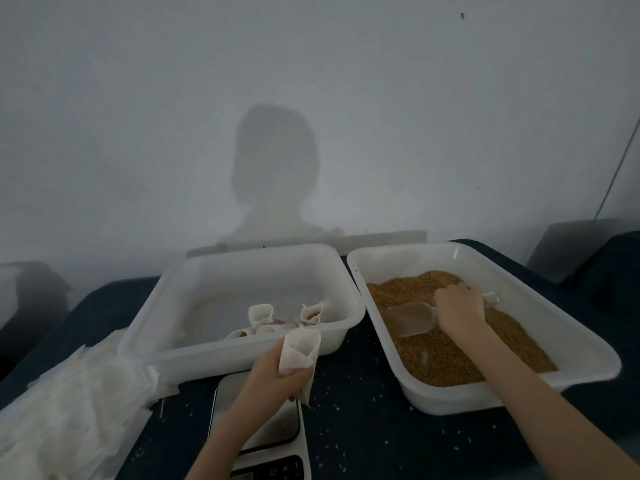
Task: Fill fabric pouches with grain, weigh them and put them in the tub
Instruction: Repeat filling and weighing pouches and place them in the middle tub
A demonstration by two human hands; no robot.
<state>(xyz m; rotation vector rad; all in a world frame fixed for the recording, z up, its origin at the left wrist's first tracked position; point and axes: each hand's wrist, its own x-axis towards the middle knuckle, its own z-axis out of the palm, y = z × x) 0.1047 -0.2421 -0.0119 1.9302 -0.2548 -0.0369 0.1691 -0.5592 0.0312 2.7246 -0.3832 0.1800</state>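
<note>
My left hand (277, 375) grips a white fabric pouch (299, 351) with its mouth open upward, held above the scale (273, 434) in front of the left tub. My right hand (457, 311) holds the handle of a clear plastic scoop (412, 318) that lies in the brown grain (446, 355) inside the right white tub (585, 344). The left white tub (166, 317) holds several filled pouches (277, 318) near its front wall.
A pile of flat white pouches (69, 410) lies at the front left on the dark table (363, 427). Loose grains are scattered on the table between the scale and the right tub. A pale wall rises just behind both tubs.
</note>
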